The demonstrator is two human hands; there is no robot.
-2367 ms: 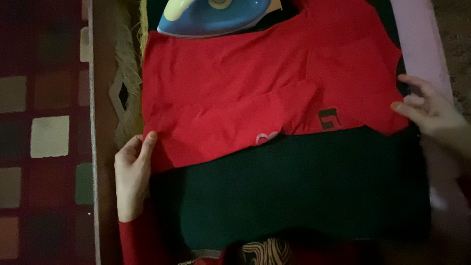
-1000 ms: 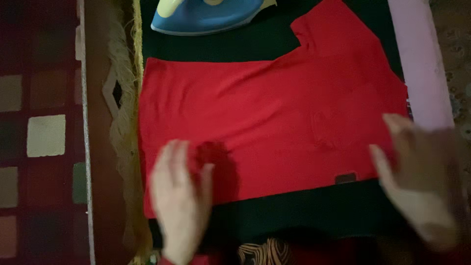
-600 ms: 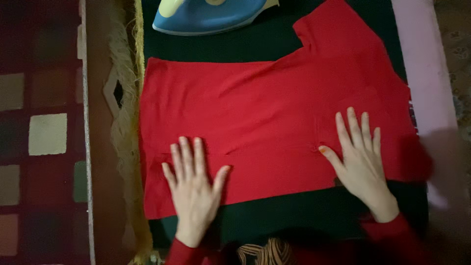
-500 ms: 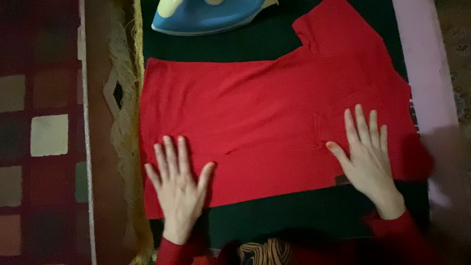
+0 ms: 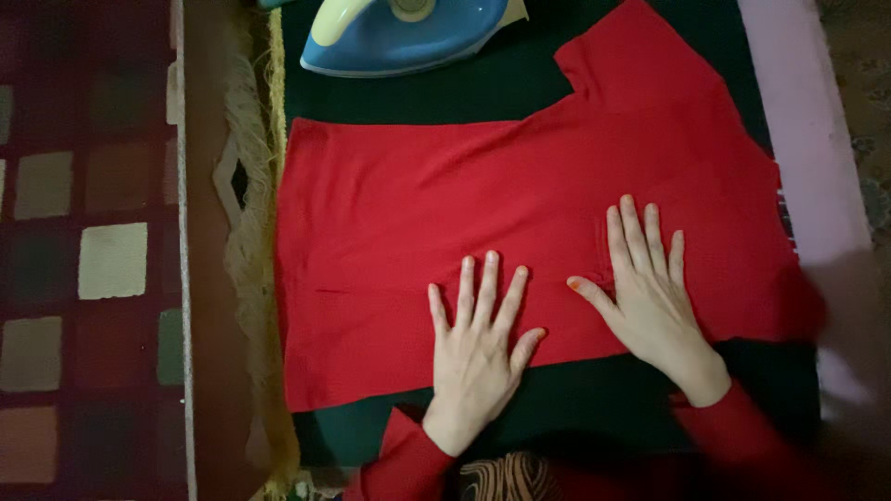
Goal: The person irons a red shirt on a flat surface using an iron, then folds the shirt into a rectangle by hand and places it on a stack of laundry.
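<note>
Both hands lie flat and open, gripping nothing, left hand [image 5: 480,345] and right hand [image 5: 648,295] pressing the red shirt [image 5: 445,199] spread on the dark pad [image 5: 594,394], and an uneven push could rumple it toward the iron [image 5: 408,35].

The shirt [image 5: 483,213] is red knit cloth, matt and smooth, with faint creases near its middle; both hands lie flat on it, the left hand [image 5: 478,357] and the right hand [image 5: 650,297] bare-skinned, in red cloth sleeves [image 5: 399,464]. Under it lies a dark, matt cloth pad [image 5: 575,399]. At 12 o'clock the iron [image 5: 404,37] is glossy plastic, blue with a pale yellow handle. At 9 o'clock the rug [image 5: 93,269] is woven and rough, with a coarse stringy fringe [image 5: 251,232]. At 3 o'clock a pale pink cloth strip [image 5: 807,121] looks smooth.
</note>
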